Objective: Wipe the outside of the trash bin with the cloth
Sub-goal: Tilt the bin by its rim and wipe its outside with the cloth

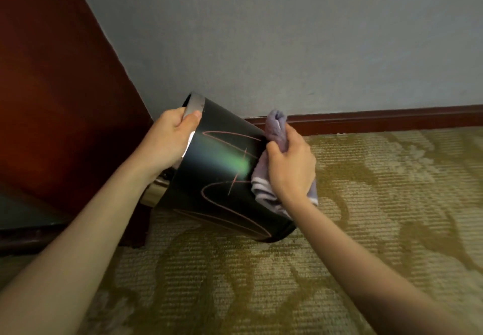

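Observation:
A black trash bin [222, 167] with a silver rim and thin pink line markings is tipped on its side, its mouth toward the left and its base low on the carpet. My left hand [170, 138] grips the silver rim at the bin's upper left. My right hand [290, 167] clutches a bunched lilac cloth [274, 125] with a white stripe and presses it against the bin's right side near the base. Part of the cloth is hidden under my fingers.
A patterned olive and beige carpet [366, 230] covers the floor. A grey wall [287, 47] with a dark red skirting board [379, 119] runs behind the bin. Dark red wooden furniture [52, 99] stands close on the left, touching or nearly touching the bin's rim.

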Motion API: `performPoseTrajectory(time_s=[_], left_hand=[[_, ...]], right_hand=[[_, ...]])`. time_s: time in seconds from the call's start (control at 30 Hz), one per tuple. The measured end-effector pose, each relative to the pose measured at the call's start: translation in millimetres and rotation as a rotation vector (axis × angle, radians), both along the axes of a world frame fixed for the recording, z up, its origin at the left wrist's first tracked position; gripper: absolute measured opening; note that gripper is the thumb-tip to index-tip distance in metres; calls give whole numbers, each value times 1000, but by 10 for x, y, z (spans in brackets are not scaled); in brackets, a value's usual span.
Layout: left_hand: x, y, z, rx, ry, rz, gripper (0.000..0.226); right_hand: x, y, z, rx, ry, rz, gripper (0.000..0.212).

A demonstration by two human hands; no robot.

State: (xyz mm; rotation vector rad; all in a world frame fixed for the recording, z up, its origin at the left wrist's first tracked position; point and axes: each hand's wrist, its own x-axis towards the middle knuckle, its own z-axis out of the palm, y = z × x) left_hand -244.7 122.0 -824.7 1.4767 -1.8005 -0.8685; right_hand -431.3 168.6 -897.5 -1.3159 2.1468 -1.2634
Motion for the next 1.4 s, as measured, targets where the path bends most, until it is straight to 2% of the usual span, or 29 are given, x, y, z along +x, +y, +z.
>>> performPoseTrajectory(time_s=[0.1, 0.23, 0.3, 0.43, 0.57, 0.7, 0.83, 0.9, 1.03, 1.23, 1.4], left_hand=[[-31, -9, 46, 13, 2, -17, 45], [-44, 40, 65, -13, 18, -69, 45], [-40, 76, 53, -40, 23, -85, 46], [-61, 100, 41, -43, 19, -90, 53], [-95, 121, 29, -78, 4, -127, 47], [-121, 164, 18, -105, -7, -161, 43], [-118, 167, -3, -131, -34, -158, 38], [-112, 168, -14, -136, -47, -138, 37], [-71, 135, -19, -133, -70, -115, 38], [-38, -1, -4, -89, -93, -94, 37], [-36, -30, 23, -89, -78, -118, 45]], right_hand=[[150, 198, -96, -41, 71, -55, 65], [183, 256, -121, -51, 72, -67, 65], [123, 200, -91, -55, 53, -27, 60], [-26, 35, 7, -20, 8, 19, 37], [-213, -253, 125, 149, -59, 32, 19], [-409, -590, 153, 383, -154, 97, 32], [-492, -780, 137, 462, -195, 159, 41], [-474, -762, 121, 445, -195, 142, 42], [-383, -592, 113, 334, -130, 67, 28], [-58, -179, 144, 85, -32, -19, 38], [209, 182, 66, -65, -49, -60, 55]])
